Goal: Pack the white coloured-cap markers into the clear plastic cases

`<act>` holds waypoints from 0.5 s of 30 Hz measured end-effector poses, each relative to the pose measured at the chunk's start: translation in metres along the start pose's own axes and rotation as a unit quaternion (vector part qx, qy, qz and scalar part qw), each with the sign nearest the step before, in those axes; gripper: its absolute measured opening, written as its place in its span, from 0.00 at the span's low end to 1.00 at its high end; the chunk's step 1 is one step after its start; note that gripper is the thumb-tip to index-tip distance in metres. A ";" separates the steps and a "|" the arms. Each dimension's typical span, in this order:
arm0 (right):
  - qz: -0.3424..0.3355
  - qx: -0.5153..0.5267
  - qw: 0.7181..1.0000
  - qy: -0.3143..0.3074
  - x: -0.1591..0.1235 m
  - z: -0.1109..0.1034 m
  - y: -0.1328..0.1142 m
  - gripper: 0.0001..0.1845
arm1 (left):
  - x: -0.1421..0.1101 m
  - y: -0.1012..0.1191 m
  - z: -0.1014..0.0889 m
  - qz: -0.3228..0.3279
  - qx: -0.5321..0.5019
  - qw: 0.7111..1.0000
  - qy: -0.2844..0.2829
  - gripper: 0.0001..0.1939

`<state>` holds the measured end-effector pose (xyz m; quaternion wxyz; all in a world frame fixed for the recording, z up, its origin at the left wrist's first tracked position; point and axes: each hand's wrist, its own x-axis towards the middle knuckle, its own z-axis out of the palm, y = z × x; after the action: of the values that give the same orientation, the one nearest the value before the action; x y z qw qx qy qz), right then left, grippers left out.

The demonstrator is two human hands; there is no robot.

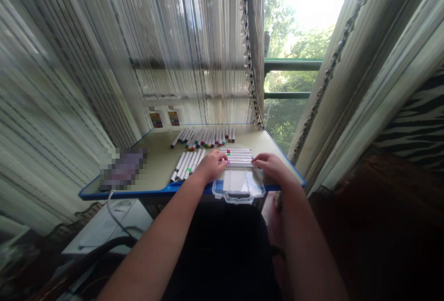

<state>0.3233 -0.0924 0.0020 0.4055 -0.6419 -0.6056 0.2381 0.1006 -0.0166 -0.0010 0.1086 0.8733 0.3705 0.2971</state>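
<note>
A clear plastic case [217, 190] lies with its lid open toward me at the desk's front edge. Several white markers [240, 156] rest side by side in its far half, with red, green and pink bands near their left ends. At the left ends, my left hand [210, 167] has its fingers closed on the pink-banded marker. My right hand [272, 166] pinches toward the right end of the same row; its fingertips partly hide what they touch. Left of the case, another group of white markers [180, 164] lies slanted on the desk, close to my left wrist.
Along the back of the desk [159, 157] lies a long row of markers [204, 138] with many cap colours. A blurred purple object [123, 169] with a white cable [111, 201] is at the left. Two clear cases [163, 118] stand against the curtain [215, 83].
</note>
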 end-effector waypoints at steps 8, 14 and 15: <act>-0.031 -0.062 0.997 0.035 0.000 0.005 0.001 0.12 | 0.001 -0.003 -0.001 0.015 -0.012 1.000 0.010 0.08; -0.035 -0.065 0.995 0.070 0.004 0.010 0.006 0.12 | 0.001 -0.002 0.000 0.014 0.013 0.999 0.025 0.10; -0.038 -0.053 0.995 0.070 0.004 0.011 0.007 0.12 | 0.001 -0.002 0.001 0.009 0.017 0.999 0.032 0.10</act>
<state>0.3193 -0.0854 -0.0086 0.4208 -0.6542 -0.6115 0.1449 0.1004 -0.0145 -0.0017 0.0789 0.8686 0.3708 0.3189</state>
